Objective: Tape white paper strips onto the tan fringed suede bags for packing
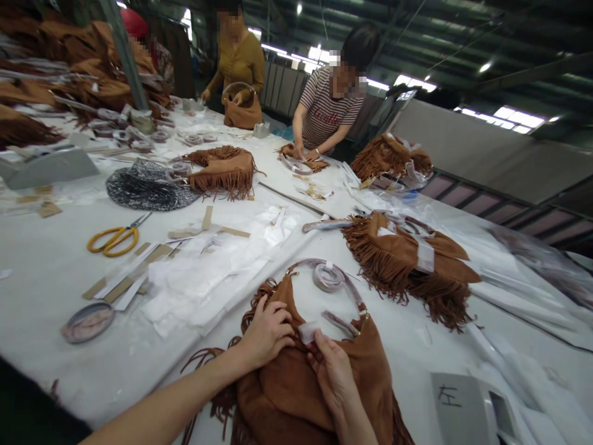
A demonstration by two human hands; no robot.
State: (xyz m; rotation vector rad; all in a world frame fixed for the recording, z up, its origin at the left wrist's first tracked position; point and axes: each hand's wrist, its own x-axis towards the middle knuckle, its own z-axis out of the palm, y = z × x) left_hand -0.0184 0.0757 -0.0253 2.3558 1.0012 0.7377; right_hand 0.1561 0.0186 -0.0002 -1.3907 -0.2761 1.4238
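Note:
A brown fringed bag [296,389] lies on the white table in front of me, its wrapped handle curving away at the top. On the bag's upper left part rests my left hand [267,330], fingers bent and spread over the material. My right hand [331,364] pinches a small white piece [309,332] between thumb and finger at the bag's top edge. Inside the handle's loop lies a coiled wrapped strap [328,276].
Yellow-handled scissors [113,240], card strips [132,272] and a small oval dish [88,322] lie left. More fringed bags [407,259] lie right. A grey box [467,408] sits at lower right. Two people handle bags across the table; another is partly visible behind.

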